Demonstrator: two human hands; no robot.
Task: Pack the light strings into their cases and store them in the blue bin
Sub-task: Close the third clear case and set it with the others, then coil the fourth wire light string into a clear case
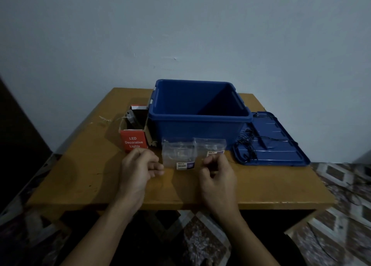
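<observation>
Both hands hover in front of the bin (pixel 197 129), the left hand (pixel 138 165) and right hand (pixel 217 173) each with fingers curled toward the thumb as if pinching a fine wire; it is too dim to tell whether anything is held. Two clear cases (pixel 177 153) lie just in front of the bin, a red box (pixel 133 140) stands open at its left, and a dark string (pixel 248 145) sprawls on the lid (pixel 281 153) at its right. Coiling that string tightly first should let it slip into a case without snagging

Bin (pixel 200 129): mouth lying open from above. Box (pixel 134 142) crowding its left; bags (pixel 178 151) blocking its front; lid (pixel 281 155), carrying string (pixel 249 145), occupying its right.
</observation>
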